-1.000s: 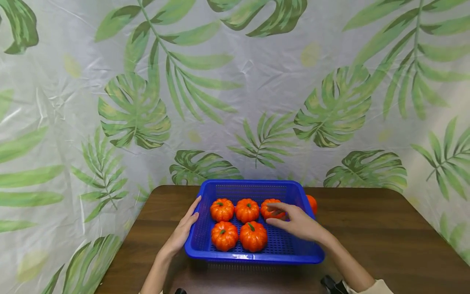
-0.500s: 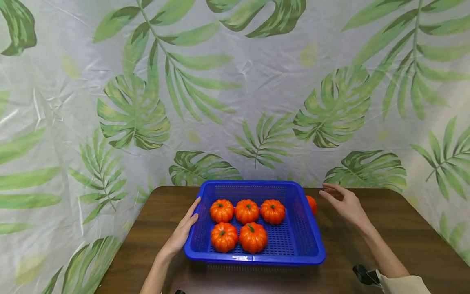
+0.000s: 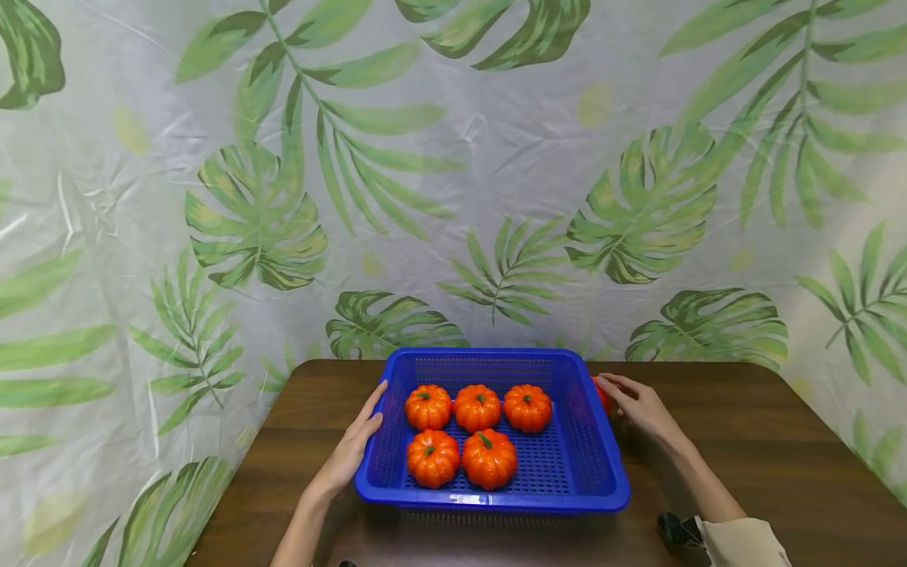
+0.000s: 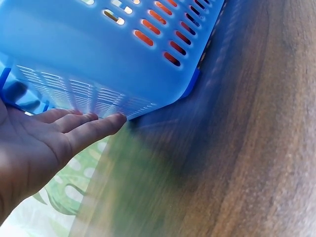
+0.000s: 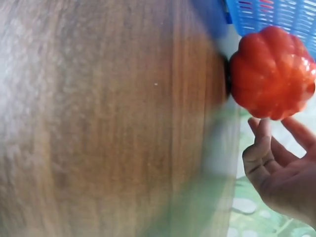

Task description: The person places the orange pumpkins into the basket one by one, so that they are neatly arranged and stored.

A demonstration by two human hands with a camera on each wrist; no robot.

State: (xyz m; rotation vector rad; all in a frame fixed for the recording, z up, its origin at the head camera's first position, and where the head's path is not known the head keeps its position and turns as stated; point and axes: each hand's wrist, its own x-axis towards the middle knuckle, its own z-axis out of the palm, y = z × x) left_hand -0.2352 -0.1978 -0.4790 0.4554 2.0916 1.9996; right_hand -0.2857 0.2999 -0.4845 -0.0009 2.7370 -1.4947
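A blue plastic basket (image 3: 496, 501) with slotted sides stands on the table. Inside it sit several small orange pumpkins (image 3: 490, 459) with green stems, in a back and a front row. My left hand (image 3: 349, 450) rests against the basket's left side, its fingers straight along the wall in the left wrist view. Beyond the basket's right side lies another orange pumpkin (image 5: 271, 74), mostly hidden by the basket and my right hand in the head view. My right hand (image 3: 648, 411) is at this pumpkin, fingertips at its edge and fingers not wrapped round it.
The brown wooden table (image 3: 765, 441) reaches back to a leaf-patterned curtain (image 3: 524, 173). Inside the basket, the front right corner shows bare blue floor (image 3: 542, 465). A black strap device (image 3: 676, 529) sits at my right wrist.
My right hand has moved from above the back right pumpkin in the basket, out over the right rim, then in to the pumpkin outside. My left hand stays at the basket's side.
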